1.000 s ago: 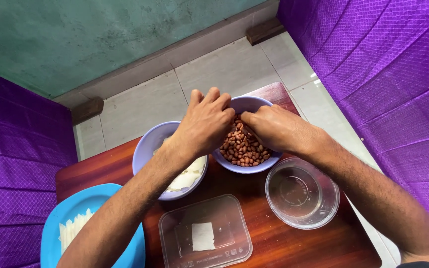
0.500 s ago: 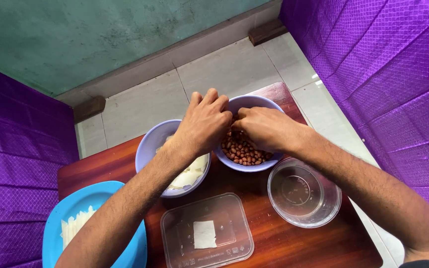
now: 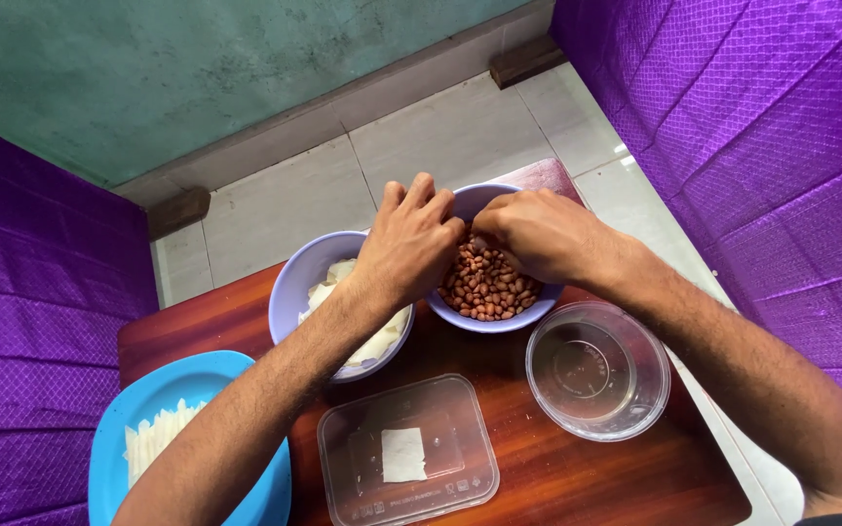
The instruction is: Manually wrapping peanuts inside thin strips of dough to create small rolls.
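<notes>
Both hands meet over the lavender bowl of peanuts (image 3: 487, 287) at twelve o'clock on the table (image 3: 577, 477); left hand (image 3: 409, 242) and right hand (image 3: 538, 234) curl narrow, contents unclear.

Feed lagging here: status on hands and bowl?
Both hands, left hand and right hand, together over peanut bowl. Grip unclear. Nothing blocking.

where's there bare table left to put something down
Bare wood shows on the table between the rectangular clear container and the round clear bowl, and left of the pale-piece bowl. Crowded around the peanut bowl, under both hands.
</notes>
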